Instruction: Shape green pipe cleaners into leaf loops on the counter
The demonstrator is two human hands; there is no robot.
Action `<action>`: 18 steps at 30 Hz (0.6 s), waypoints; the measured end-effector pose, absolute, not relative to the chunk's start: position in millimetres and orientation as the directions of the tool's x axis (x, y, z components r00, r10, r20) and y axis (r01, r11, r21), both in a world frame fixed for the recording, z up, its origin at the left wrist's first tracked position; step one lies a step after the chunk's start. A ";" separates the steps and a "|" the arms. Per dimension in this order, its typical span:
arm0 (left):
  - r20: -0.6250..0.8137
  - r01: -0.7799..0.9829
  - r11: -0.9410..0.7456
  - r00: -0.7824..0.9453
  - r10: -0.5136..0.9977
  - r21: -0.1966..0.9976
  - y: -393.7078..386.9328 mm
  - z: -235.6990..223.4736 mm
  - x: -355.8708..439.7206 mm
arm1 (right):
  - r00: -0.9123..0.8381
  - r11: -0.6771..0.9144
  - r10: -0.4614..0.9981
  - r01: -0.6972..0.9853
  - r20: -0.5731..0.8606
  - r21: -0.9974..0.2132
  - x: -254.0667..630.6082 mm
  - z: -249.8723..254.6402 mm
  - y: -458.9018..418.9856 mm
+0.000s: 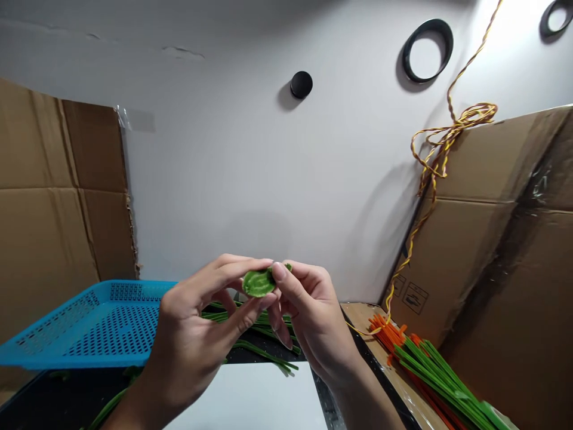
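Both of my hands are raised in front of me and pinch one small green leaf-shaped piece (258,282). My left hand (197,334) grips it from the left with thumb and forefinger closed on its edge. From the right, my right hand (308,316) presses its thumb on the piece's right end, the other fingers curled behind. Below the hands lie several thin green stems (264,353) on a dark surface.
A blue perforated plastic tray (94,325) sits at the left. A bundle of green and orange sticks (425,370) lies at the right on a brown board. Cardboard sheets (501,251) lean on both sides. A yellow-red twisted wire (441,143) hangs on the white wall.
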State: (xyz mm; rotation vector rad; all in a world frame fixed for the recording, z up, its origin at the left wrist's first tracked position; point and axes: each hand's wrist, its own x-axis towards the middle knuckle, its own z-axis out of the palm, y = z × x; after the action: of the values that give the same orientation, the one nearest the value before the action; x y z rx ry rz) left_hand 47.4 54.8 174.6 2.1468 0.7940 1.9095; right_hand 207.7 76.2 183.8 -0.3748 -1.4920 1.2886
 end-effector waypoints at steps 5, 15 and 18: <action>0.811 0.214 -0.785 -0.072 0.580 0.581 49.2 177.1 45.6 | -0.207 0.567 0.754 -0.277 0.624 -0.776 205.2 184.8 66.5; 0.760 0.085 -0.756 -0.102 0.642 0.649 40.5 185.3 47.2 | -0.037 0.696 0.711 -0.110 0.703 -0.710 209.8 184.2 57.7; 0.743 0.106 -0.735 -0.134 0.656 0.669 40.0 185.4 47.8 | -0.086 0.711 0.687 -0.126 0.722 -0.692 210.5 184.6 58.3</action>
State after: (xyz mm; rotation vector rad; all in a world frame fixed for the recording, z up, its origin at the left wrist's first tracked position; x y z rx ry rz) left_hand 47.8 40.0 185.4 1.7529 0.8500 1.9263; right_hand 210.5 58.3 184.6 -0.4803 -1.5162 0.7208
